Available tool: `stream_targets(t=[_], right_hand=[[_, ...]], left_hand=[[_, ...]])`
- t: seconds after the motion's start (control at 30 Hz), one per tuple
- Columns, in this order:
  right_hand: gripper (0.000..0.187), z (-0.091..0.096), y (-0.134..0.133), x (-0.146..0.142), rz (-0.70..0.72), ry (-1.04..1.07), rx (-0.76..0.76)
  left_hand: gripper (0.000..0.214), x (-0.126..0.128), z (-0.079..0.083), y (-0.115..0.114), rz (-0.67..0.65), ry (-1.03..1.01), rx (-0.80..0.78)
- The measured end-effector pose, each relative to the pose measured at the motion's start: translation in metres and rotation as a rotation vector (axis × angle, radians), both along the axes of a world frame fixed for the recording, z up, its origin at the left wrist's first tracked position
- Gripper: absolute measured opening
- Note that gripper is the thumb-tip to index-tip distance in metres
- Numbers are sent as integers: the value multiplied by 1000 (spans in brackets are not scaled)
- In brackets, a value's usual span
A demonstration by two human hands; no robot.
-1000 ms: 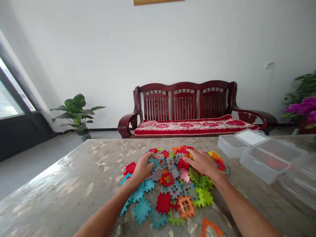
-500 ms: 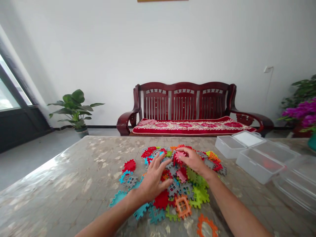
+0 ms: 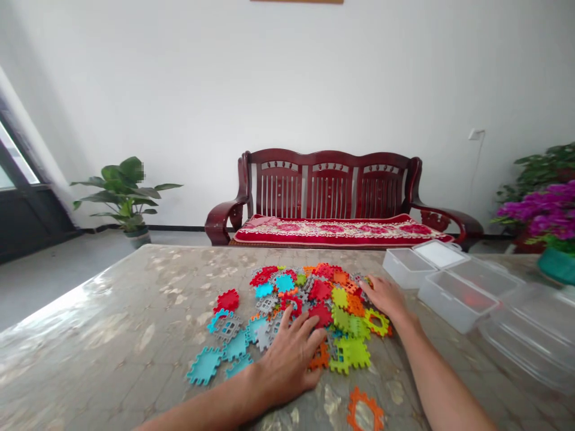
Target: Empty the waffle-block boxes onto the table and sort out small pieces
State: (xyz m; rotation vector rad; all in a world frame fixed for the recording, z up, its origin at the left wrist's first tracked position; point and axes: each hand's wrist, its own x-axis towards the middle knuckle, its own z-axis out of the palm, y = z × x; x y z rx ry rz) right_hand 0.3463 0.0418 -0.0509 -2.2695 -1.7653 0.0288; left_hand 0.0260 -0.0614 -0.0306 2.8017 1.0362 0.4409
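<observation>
Toothed plastic puzzle pieces in red, grey, blue, green and orange lie heaped on the table. My left hand rests palm down over the near part of the heap, its fingers spread across a red piece and grey ones. At the heap's right edge, my right hand reaches down with its fingers stretched out near grey pieces, holding nothing that I can see. A yellow-green piece with a round hole lies just left of that wrist. Nearest me is a separate orange frame piece.
Clear plastic boxes stand open on the right side of the table, one with something red inside. Beyond the table is a dark red wooden bench with a patterned cover. Purple flowers are at far right, a potted plant at left.
My left hand has come down nearer me over the heap. My right hand has gone from the pink-red pieces at the heap's middle to its right edge. Several pieces lie differently.
</observation>
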Motion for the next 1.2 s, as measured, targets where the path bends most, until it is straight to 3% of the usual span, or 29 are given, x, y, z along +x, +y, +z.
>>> stream_targets(t=[0.27,0.43,0.53,0.67,0.8,1.07,1.2], right_hand=[[46,-3,6,-30,244,158,134],[44,-7,7,-36,307,203,219],[46,-14,8,-35,323,227,237],[46,-21,11,-33,308,206,233],[47,-23,12,-30,305,201,229],[51,-24,11,-28,265,171,216],[50,-27,12,-27,262,193,235]], left_hand=[[47,-33,-3,19,95,1,111],[53,-55,-3,31,136,-16,189],[64,-58,-1,22,197,15,214],[81,-59,-2,-3,213,98,116],[65,-62,-4,-7,281,119,58],[55,-78,0,28,317,89,54],[40,-85,4,42,365,-47,33]])
